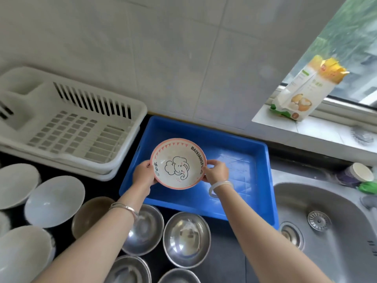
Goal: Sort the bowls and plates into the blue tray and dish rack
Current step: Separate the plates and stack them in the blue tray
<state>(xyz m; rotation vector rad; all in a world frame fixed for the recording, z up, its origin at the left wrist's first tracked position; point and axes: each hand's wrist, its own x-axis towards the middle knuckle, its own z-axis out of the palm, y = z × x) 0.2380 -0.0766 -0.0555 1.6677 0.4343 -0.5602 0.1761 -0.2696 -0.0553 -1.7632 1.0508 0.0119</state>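
A pink-rimmed bowl (178,163) with an elephant drawing is held above the left half of the blue tray (244,144). My left hand (142,173) grips its left rim and my right hand (216,171) grips its right rim. The tray holds nothing else. The white dish rack (67,127) stands to the tray's left with no dishes in it. On the dark counter in front lie several white bowls (55,201), a brown bowl (89,213) and several steel bowls (186,238).
A steel sink (326,225) lies to the right of the tray. A flour bag (302,92) stands on the window sill. A cup (359,173) and a green item sit behind the sink. A tiled wall rises behind the tray and rack.
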